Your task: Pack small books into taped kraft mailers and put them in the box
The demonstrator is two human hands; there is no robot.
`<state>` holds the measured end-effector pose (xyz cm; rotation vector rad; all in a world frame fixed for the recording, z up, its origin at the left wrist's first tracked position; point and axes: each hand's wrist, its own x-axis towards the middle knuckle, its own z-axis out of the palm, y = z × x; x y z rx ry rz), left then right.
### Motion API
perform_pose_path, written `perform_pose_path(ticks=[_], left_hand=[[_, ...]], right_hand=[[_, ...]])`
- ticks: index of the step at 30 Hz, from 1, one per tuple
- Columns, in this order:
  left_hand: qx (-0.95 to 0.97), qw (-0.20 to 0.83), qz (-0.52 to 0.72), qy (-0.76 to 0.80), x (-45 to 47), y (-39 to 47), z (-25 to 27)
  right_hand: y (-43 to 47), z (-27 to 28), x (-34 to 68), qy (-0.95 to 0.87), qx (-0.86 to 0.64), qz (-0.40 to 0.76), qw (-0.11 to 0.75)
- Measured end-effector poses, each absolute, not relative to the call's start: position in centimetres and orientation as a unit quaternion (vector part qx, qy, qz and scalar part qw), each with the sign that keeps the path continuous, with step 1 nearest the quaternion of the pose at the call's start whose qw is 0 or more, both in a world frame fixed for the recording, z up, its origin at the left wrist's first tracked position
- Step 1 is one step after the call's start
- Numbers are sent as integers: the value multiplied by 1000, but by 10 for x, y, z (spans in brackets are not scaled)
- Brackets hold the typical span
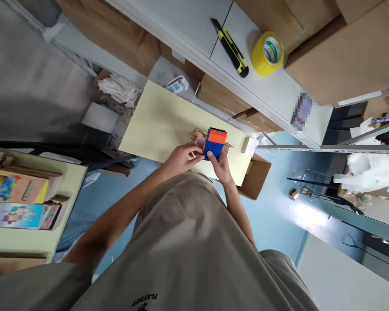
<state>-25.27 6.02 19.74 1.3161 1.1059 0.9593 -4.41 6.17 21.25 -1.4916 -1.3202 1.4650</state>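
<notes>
A small blue and orange box is held over the pale yellow table. My right hand grips its lower right side, with the thumb lying across the blue face. From the left, my left hand pinches at the lower left edge of the same box, thumb and forefinger curled together there. Beneath the blue and orange box, a small cardboard box rests on the table, mostly covered by it. A little white box stands near the table's right end.
On the shelf above lie a yellow-black box cutter and a yellow tape roll. A white power strip sits behind the table. An open carton is at its right, and stacked books lie on another table at left.
</notes>
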Motion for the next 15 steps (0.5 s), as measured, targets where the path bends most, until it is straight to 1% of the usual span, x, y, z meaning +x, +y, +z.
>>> perform_pose_path(ticks=[3,6,10,15], left_hand=[[484,619,400,472,-275,64,194],[426,654,403,479,-297,71,194],[413,697,391,436,-319,81,190],[401,739,389,376,-328,89,180]], right_hand=[[51,209,-48,-523,-584,550,287],[42,212,-52,-541,-590,553,231],[39,225,-56,-559,-594,552,174],[40,249,-62,-593,-613,513,95]])
